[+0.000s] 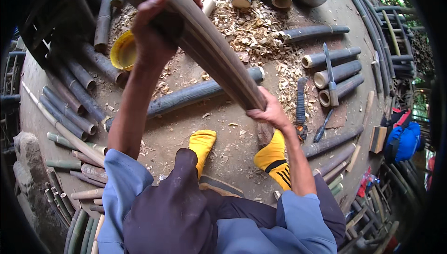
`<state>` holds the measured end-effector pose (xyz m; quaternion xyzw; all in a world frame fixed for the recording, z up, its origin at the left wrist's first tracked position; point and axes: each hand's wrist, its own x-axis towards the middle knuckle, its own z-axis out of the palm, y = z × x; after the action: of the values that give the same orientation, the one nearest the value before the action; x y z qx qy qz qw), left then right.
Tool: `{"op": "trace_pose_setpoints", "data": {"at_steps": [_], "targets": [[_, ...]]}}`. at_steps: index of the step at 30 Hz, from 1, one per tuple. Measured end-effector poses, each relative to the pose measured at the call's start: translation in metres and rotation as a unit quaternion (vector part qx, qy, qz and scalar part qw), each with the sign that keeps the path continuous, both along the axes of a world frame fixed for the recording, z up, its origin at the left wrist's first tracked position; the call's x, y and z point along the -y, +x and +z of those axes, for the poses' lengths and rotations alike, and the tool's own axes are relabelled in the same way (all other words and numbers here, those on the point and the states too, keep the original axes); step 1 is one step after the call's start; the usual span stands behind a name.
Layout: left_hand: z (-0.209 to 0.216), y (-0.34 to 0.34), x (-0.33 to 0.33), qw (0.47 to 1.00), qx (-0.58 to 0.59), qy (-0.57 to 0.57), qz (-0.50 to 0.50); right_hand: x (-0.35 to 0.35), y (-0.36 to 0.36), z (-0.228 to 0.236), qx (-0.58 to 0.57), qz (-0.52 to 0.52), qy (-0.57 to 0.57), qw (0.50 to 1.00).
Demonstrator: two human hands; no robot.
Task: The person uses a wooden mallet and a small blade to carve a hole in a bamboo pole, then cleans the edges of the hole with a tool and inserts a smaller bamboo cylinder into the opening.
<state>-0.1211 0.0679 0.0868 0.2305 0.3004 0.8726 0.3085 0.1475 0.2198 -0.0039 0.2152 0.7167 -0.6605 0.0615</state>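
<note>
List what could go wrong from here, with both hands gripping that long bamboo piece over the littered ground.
1. The left hand and right hand are bare on the split bamboo piece; its edges might cut or splinter them.
2. The feet wear only yellow socks, and a chopping blade and a saw lie close by; a step or a dropped end could injure.
3. Loose shavings and round bamboo poles could roll underfoot.

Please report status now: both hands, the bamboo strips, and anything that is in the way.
Left hand and right hand both shut on bundle of split bamboo strips, held slanted above ground. Bamboo pole lies beneath. Hatchet lies right.
</note>
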Motion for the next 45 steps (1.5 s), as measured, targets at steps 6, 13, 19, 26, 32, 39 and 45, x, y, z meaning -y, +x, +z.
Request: {"op": "trace_pose_setpoints", "data": {"at_steps": [6, 13, 19, 26, 32, 39, 45], "targets": [[0.002, 0.003, -0.015, 0.999, 0.031, 0.011, 0.002, -0.087, 0.048, 0.024, -0.113, -0.209, 0.074, 0.968], [-0.053, 0.114, -0.029, 0.911, 0.363, -0.048, -0.190, -0.144, 0.109, 0.203, -0.203, -0.218, 0.457, 0.838], [-0.100, 0.126, -0.035, 0.881, 0.438, -0.019, -0.177, -0.096, 0.065, 0.249, -0.146, -0.086, 0.657, 0.735], [-0.100, 0.127, -0.036, 0.880, 0.412, -0.002, -0.237, -0.104, 0.065, 0.245, -0.185, -0.099, 0.603, 0.769], [-0.092, 0.138, -0.032, 0.912, 0.342, -0.106, -0.198, -0.142, 0.099, 0.196, -0.086, -0.207, 0.518, 0.825], [0.012, 0.104, -0.029, 0.938, -0.237, -0.254, 0.003, -0.111, 0.085, -0.031, -0.027, -0.244, 0.373, 0.895], [0.055, 0.095, -0.058, 0.926, -0.244, -0.284, -0.049, -0.050, 0.056, -0.088, -0.014, -0.268, 0.287, 0.920]]}}
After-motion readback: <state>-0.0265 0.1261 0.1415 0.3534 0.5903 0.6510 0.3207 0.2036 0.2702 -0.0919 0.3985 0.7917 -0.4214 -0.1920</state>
